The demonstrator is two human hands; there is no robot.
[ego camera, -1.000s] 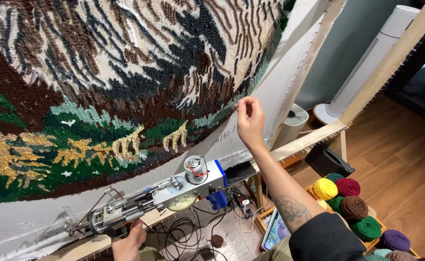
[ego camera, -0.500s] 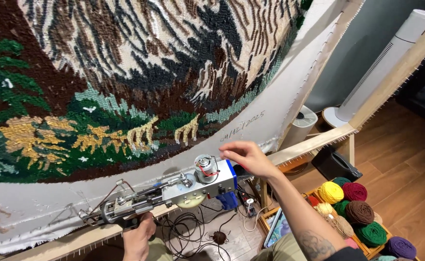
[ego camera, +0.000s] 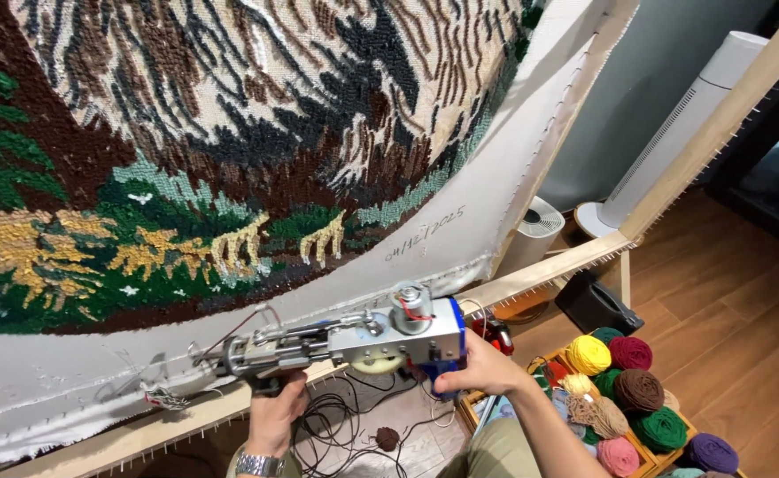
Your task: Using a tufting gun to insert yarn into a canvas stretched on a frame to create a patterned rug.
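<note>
Holding the tufting gun [ego camera: 354, 341] low before the tufted rug [ego camera: 230, 150], I had my left hand [ego camera: 276, 412] closed on its grip. My right hand [ego camera: 478, 367] clasped its blue rear end, yarn balls [ego camera: 624, 389] lying near right.

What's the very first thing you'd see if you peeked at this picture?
The big fuzzy rug picture fills the top, all brown, black, green and gold yarn on a stretched white cloth. Just below it, the left hand and right hand hold a grey and blue tufting gun against the cloth. Down at the right sits a box of bright yarn balls.
</note>
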